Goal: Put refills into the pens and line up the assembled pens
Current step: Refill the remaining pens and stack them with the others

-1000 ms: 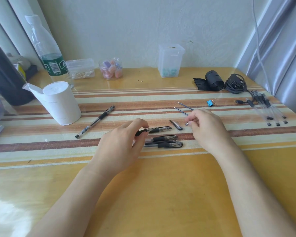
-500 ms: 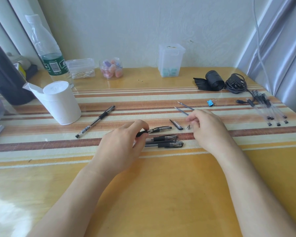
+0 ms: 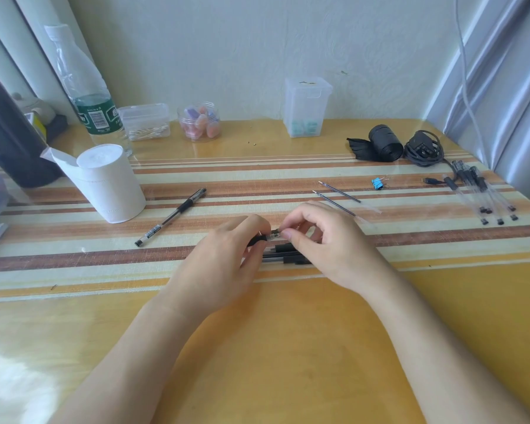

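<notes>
There are two loose refills [image 3: 339, 191], one separate pen [image 3: 170, 217], one bottle [image 3: 88, 90], one tissue roll [image 3: 109, 185], one clip [image 3: 377, 183].

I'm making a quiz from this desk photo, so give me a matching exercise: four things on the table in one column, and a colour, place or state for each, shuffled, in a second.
Things:
1. binder clip
2. toilet paper roll
3. loose refills
4. pen being assembled

Matches:
A. pinched between left hand and right hand
B. blue
C. white, standing upright
D. lying side by side beyond the right hand

Pairs: 1-B, 2-C, 3-D, 4-A.
</notes>
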